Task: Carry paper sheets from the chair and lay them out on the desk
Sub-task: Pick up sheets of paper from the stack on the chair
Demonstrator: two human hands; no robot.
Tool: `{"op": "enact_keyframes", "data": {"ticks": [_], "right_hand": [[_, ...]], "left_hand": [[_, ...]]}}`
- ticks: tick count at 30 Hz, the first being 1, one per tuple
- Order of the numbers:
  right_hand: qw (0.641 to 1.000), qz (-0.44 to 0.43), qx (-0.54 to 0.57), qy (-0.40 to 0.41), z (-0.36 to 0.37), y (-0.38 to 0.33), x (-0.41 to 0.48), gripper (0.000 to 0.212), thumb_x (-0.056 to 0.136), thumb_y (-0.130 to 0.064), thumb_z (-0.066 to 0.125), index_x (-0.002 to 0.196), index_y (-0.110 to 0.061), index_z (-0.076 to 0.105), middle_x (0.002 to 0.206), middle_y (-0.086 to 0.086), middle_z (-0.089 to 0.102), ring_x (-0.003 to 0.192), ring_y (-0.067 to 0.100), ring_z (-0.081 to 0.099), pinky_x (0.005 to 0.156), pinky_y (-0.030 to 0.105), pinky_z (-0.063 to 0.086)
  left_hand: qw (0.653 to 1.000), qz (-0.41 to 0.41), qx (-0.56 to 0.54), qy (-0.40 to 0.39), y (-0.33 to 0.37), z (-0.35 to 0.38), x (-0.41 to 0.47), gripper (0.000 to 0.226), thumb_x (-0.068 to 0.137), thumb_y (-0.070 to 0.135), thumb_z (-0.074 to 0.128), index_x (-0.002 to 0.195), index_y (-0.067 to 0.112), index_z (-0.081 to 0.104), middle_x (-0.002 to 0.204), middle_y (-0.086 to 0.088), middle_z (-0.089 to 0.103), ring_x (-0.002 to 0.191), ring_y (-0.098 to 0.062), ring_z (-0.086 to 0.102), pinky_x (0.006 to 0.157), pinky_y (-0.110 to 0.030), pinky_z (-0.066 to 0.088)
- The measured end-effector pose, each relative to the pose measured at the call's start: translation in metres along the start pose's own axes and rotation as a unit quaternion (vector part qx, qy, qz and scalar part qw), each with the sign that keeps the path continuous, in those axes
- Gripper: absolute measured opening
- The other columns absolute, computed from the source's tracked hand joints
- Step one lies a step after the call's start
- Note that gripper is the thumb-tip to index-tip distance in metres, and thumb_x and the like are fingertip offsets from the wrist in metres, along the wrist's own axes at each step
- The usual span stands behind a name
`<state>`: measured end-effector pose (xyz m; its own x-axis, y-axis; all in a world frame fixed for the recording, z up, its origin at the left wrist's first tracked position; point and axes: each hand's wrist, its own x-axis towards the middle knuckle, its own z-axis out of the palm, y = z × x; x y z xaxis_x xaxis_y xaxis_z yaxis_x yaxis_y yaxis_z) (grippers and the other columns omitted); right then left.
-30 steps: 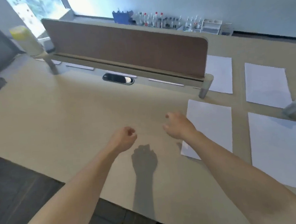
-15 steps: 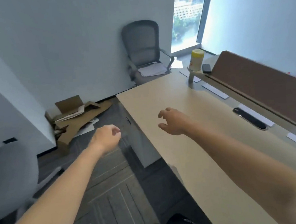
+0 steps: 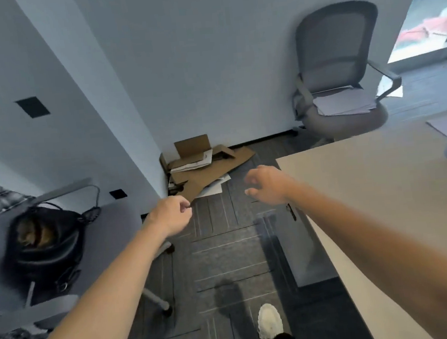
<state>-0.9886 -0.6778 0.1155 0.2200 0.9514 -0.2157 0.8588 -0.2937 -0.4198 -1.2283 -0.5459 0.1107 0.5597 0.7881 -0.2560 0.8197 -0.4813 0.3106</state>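
Paper sheets (image 3: 344, 101) are in neither of our hands; we record them as a loose stack on the seat of the grey mesh chair (image 3: 336, 43) at the far wall. Nearest to us, a white shoe (image 3: 269, 322) stands on the dark carpet floor (image 3: 224, 251). Our left hand (image 3: 171, 215) is held out over the floor, fingers curled in toward the palm and thumb meeting the forefinger; it holds nothing. Our right hand (image 3: 269, 185) is extended beside the near corner of the desk (image 3: 382, 181), fingers spread and slightly bent, also holding nothing. We cannot tell whether it touches the desk. The desk top runs along our right side. To our left, a black bag (image 3: 46, 241) sits on a grey seat (image 3: 107, 224). Beyond the hands, flattened cardboard (image 3: 203, 168) mixed with loose white papers (image 3: 213, 188) lies heaped on the floor at the wall corner. Farthest off, the mesh chair stands between that heap and the window (image 3: 431, 12), just past the desk's far end. The stack lies flat on its seat, edges uneven.
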Motion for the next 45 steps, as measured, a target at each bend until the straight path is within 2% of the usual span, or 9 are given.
{"op": "enact_keyframes", "data": {"ticks": [6, 11, 14, 17, 26, 30, 35, 38, 45], "right_hand": [[0.999, -0.024, -0.025, -0.012, -0.047, 0.022, 0.130, 0.042, 0.097, -0.036, 0.052, 0.135, -0.017, 0.054, 0.133, 0.008, 0.054, 0.119, 0.025, 0.055, 0.101, 0.041, 0.047], [0.991, -0.024, -0.127, -0.044, -0.077, 0.053, 0.224, 0.041, 0.097, -0.038, 0.049, 0.133, -0.019, 0.054, 0.132, 0.008, 0.053, 0.113, 0.028, 0.059, 0.093, 0.045, 0.051], [0.988, 0.000, -0.147, -0.055, -0.094, 0.083, 0.277, 0.045, 0.098, -0.040, 0.049, 0.138, -0.019, 0.049, 0.136, 0.008, 0.050, 0.117, 0.030, 0.058, 0.094, 0.046, 0.051], [0.986, 0.048, -0.147, -0.065, -0.122, 0.119, 0.324, 0.047, 0.099, -0.040, 0.050, 0.141, -0.020, 0.046, 0.139, 0.007, 0.048, 0.120, 0.030, 0.056, 0.096, 0.045, 0.049], [0.968, 0.234, -0.090, -0.016, -0.227, 0.265, 0.394, 0.039, 0.094, -0.045, 0.050, 0.127, -0.024, 0.056, 0.121, 0.001, 0.060, 0.111, 0.023, 0.059, 0.096, 0.044, 0.050], [0.947, 0.315, -0.056, -0.010, -0.250, 0.339, 0.412, 0.032, 0.098, -0.032, 0.049, 0.125, -0.016, 0.057, 0.117, 0.005, 0.064, 0.105, 0.025, 0.061, 0.092, 0.042, 0.052], [0.927, 0.374, -0.006, 0.036, -0.288, 0.443, 0.456, 0.047, 0.085, -0.042, 0.046, 0.124, -0.019, 0.058, 0.119, 0.003, 0.063, 0.106, 0.026, 0.061, 0.088, 0.042, 0.053], [0.915, 0.400, 0.023, 0.049, -0.308, 0.492, 0.471, 0.039, 0.089, -0.038, 0.048, 0.121, -0.018, 0.059, 0.119, 0.004, 0.062, 0.106, 0.028, 0.060, 0.086, 0.042, 0.053], [0.881, 0.470, 0.036, 0.051, -0.372, 0.590, 0.496, 0.045, 0.094, -0.047, 0.052, 0.135, -0.027, 0.052, 0.132, 0.003, 0.057, 0.118, 0.027, 0.055, 0.095, 0.040, 0.049]], "left_hand": [[0.999, -0.017, 0.004, 0.029, -0.002, -0.051, 0.118, 0.031, 0.099, 0.027, 0.051, 0.124, 0.018, 0.065, 0.123, -0.002, 0.067, 0.109, -0.020, 0.062, 0.090, -0.030, 0.050], [0.999, -0.023, -0.014, 0.023, -0.004, -0.063, 0.221, 0.028, 0.097, 0.025, 0.051, 0.119, 0.019, 0.068, 0.122, -0.002, 0.067, 0.107, -0.020, 0.062, 0.091, -0.033, 0.052], [1.000, 0.003, -0.012, 0.008, 0.010, -0.066, 0.300, 0.026, 0.095, 0.025, 0.051, 0.108, 0.016, 0.071, 0.114, -0.004, 0.069, 0.102, -0.021, 0.063, 0.090, -0.035, 0.053], [0.998, 0.053, -0.009, -0.017, 0.038, -0.072, 0.386, 0.026, 0.094, 0.027, 0.050, 0.110, 0.020, 0.069, 0.112, 0.000, 0.068, 0.102, -0.020, 0.063, 0.089, -0.035, 0.053], [0.966, 0.232, 0.027, -0.112, 0.197, -0.094, 0.608, 0.031, 0.096, 0.030, 0.050, 0.121, 0.022, 0.067, 0.122, 0.000, 0.067, 0.109, -0.019, 0.061, 0.096, -0.039, 0.052], [0.946, 0.285, 0.052, -0.143, 0.265, -0.092, 0.684, 0.031, 0.097, 0.030, 0.051, 0.123, 0.021, 0.066, 0.120, 0.002, 0.067, 0.107, -0.017, 0.062, 0.096, -0.037, 0.052], [0.938, 0.293, 0.113, -0.150, 0.352, -0.084, 0.792, 0.033, 0.099, 0.029, 0.050, 0.127, 0.018, 0.063, 0.126, -0.002, 0.065, 0.112, -0.019, 0.060, 0.095, -0.030, 0.048], [0.928, 0.305, 0.140, -0.162, 0.414, -0.088, 0.845, 0.034, 0.098, 0.031, 0.051, 0.128, 0.018, 0.062, 0.125, -0.001, 0.065, 0.111, -0.017, 0.061, 0.095, -0.029, 0.048], [0.917, 0.351, 0.063, -0.182, 0.544, -0.092, 0.937, 0.026, 0.096, 0.035, 0.057, 0.118, 0.025, 0.065, 0.111, 0.005, 0.065, 0.104, -0.015, 0.061, 0.091, -0.029, 0.049]]}}
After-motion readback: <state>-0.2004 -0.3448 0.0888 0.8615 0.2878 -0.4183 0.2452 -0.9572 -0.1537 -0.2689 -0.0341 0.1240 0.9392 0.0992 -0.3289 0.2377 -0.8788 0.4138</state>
